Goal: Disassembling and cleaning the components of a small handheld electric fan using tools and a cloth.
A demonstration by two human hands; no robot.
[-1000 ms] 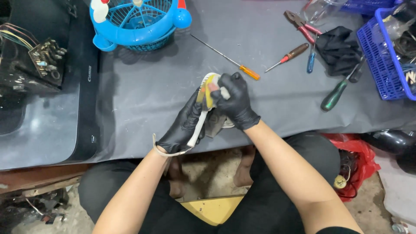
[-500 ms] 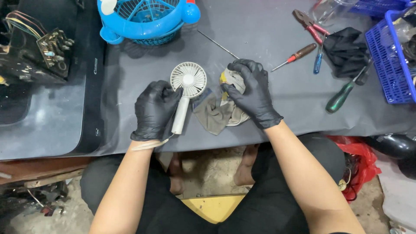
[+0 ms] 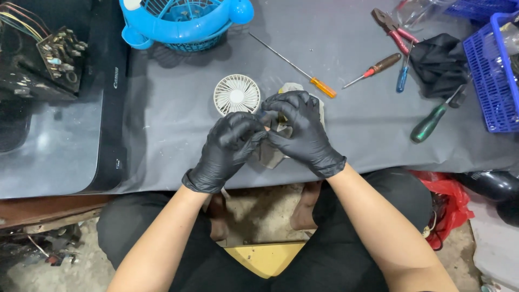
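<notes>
My two hands wear black gloves and meet at the middle of the grey table mat. My right hand [image 3: 300, 130] is closed around a crumpled grey cloth [image 3: 272, 157] with a small yellowish bit showing between the fingers. My left hand [image 3: 230, 147] pinches the same cloth, its fingertips touching those of the right. A small white hand fan [image 3: 236, 94] lies flat on the mat just behind my left hand; its handle is hidden under the hand.
A blue fan grille [image 3: 184, 24] sits at the back. To the right lie an orange-handled long screwdriver [image 3: 303, 73], red-handled pliers [image 3: 392, 27], several other screwdrivers, a black cloth [image 3: 440, 62] and a blue basket [image 3: 494, 75]. A circuit board [image 3: 59, 57] lies far left.
The white fan went from my hands down flat onto the mat. My left hand let go of its handle and moved right to join my right hand on the cloth.
</notes>
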